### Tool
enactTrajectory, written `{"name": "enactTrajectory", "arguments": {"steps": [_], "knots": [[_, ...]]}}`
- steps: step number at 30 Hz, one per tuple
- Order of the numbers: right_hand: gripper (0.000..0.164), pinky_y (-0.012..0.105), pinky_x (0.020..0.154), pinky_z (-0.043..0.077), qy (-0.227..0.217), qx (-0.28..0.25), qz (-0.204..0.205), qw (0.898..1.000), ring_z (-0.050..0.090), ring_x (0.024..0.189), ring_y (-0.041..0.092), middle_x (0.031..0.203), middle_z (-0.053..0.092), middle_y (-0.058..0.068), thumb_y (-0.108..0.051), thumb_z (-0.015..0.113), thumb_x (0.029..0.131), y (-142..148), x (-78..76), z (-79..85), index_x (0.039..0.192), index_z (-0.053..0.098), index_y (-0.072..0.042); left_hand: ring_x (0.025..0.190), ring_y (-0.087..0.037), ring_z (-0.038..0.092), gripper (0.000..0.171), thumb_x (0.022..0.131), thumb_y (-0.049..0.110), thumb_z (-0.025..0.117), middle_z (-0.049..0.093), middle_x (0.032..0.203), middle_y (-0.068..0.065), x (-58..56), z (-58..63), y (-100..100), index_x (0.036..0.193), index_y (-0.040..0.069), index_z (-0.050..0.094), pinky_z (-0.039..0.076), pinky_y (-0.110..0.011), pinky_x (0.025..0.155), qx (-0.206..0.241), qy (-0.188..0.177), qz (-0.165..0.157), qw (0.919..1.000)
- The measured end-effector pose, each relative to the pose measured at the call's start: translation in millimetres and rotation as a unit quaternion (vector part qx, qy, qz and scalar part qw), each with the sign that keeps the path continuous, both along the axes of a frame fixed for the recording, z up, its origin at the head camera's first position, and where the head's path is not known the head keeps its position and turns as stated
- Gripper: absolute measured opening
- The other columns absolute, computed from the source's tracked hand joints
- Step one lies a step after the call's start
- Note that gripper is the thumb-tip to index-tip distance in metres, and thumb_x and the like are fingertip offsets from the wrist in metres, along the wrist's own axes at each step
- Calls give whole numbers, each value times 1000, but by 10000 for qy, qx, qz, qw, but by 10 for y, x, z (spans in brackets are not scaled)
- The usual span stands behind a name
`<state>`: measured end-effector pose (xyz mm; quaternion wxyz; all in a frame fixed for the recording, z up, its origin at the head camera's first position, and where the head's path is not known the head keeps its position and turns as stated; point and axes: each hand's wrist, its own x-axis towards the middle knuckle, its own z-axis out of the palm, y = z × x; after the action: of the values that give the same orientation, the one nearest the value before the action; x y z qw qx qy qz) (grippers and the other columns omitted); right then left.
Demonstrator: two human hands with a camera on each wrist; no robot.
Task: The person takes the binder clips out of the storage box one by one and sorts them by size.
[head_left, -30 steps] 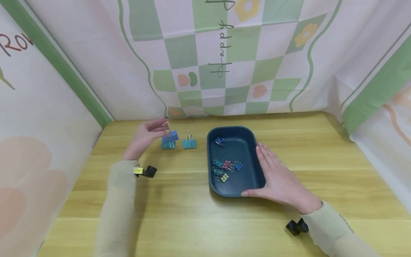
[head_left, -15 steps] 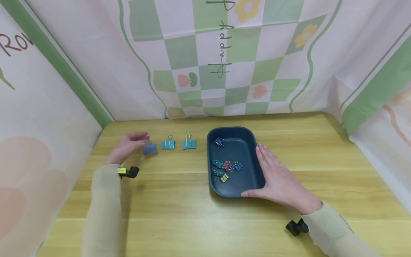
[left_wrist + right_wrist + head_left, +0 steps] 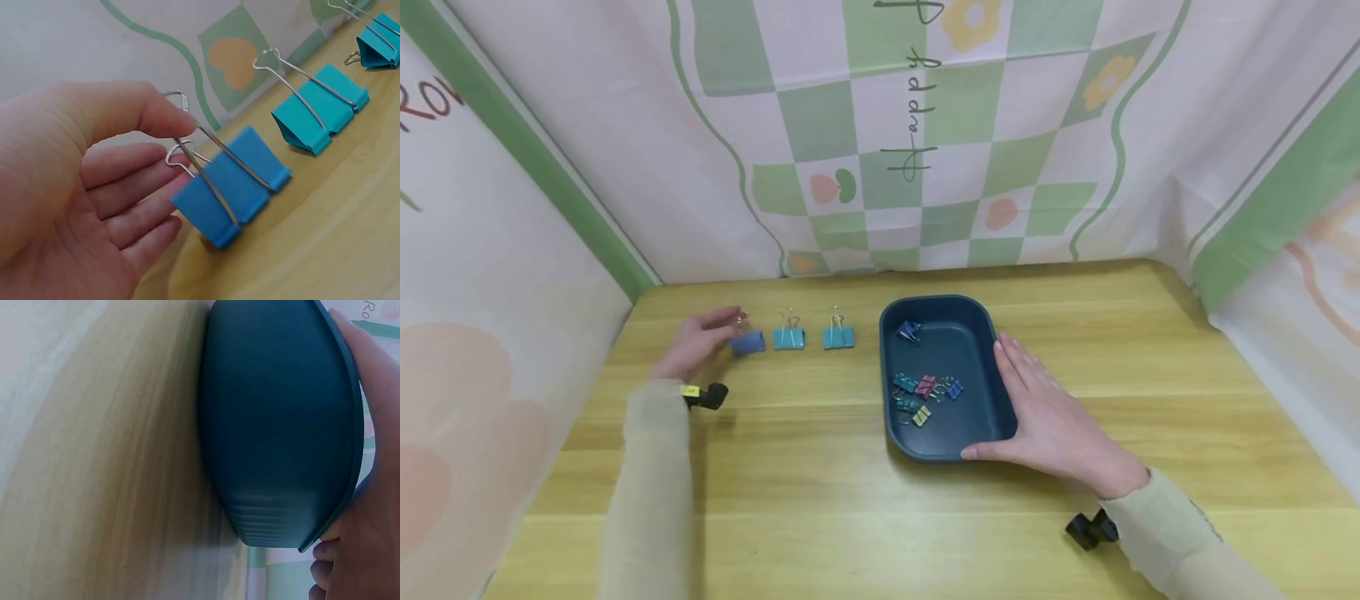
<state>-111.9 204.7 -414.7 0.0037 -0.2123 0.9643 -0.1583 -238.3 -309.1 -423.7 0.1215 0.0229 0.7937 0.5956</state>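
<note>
In the left wrist view, my left hand (image 3: 94,169) pinches the wire handles of a blue binder clip (image 3: 234,181), its thumb across the front handle and its fingers behind. The clip stands upright on the table, leftmost in a row with two teal binder clips (image 3: 787,337) in the head view. My right hand (image 3: 1045,412) rests against the near right corner of a dark blue tray (image 3: 958,350), fingers straight along its side and thumb at the front rim. Inside the tray lie several small binder clips (image 3: 925,386), in blue, green, red and yellow.
The wooden table (image 3: 820,508) reaches back to a printed curtain (image 3: 887,225). More fabric hangs along the left and right sides. A black wrist camera (image 3: 709,396) sits on the left sleeve, another at the right one.
My left hand has carried the blue clip leftward, from in front of the left teal clip to a spot beside it, and down to the table. My right hand stays at the tray.
</note>
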Motion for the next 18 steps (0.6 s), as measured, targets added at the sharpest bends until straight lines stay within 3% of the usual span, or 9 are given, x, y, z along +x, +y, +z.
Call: {"name": "enactTrajectory", "arguments": {"steps": [5,18], "knots": [[144,56,119,20,14,18,-3,10000,4,154,31,169,-8,8,-92,63,66,-1,-6,-9,162,4,-2,142,-33,39,62,103,14,61,40,156,-21,-28,-64,-3,155,-3,33,29,-40,118,-199,18,218,9996],[144,55,120,19,-49,30,-15,10000,2,154,31,169,-9,8,-92,63,66,-4,3,-3,162,3,-3,144,-32,37,62,104,10,58,41,156,-19,-58,-70,5,157,0,30,25,-42,119,-383,-36,313,9988]]}}
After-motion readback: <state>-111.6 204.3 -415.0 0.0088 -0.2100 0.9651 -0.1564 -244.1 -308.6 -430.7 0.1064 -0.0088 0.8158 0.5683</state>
